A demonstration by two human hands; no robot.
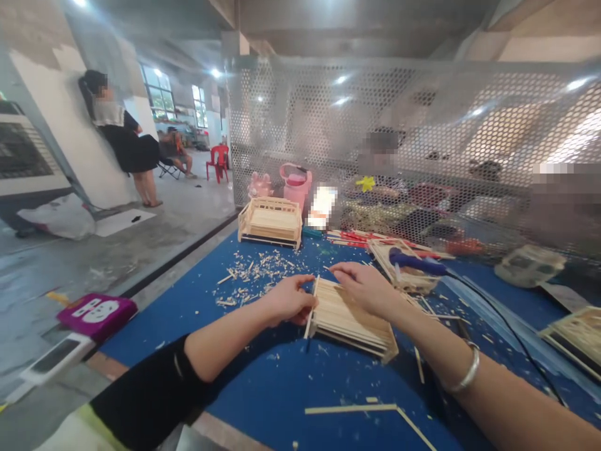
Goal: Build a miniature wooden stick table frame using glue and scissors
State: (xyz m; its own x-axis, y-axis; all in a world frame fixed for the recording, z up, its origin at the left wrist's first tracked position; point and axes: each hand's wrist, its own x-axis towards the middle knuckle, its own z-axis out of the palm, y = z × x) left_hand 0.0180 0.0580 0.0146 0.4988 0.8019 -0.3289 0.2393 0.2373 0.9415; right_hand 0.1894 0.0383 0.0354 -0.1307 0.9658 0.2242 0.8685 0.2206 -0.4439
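A small model built of pale wooden sticks [350, 307], with a slatted flat surface, lies on the blue table. My left hand [292, 300] is closed on its left end, where an upright stick [310, 316] runs along the edge. Over the model's far side is my right hand [364, 285], its thumb and forefinger pinched together. A short thin piece of wooden stick [327, 268] pokes out from those fingertips. The right hand's other fingers are curled and partly hidden.
A finished-looking stick model [271, 219] stands at the back left. At right, a blue glue gun [417, 262] with a black cord rests by another stick frame [382, 257]. Wood scraps [258, 269] litter the table [263, 388]. A perforated metal screen [291, 119] rises behind.
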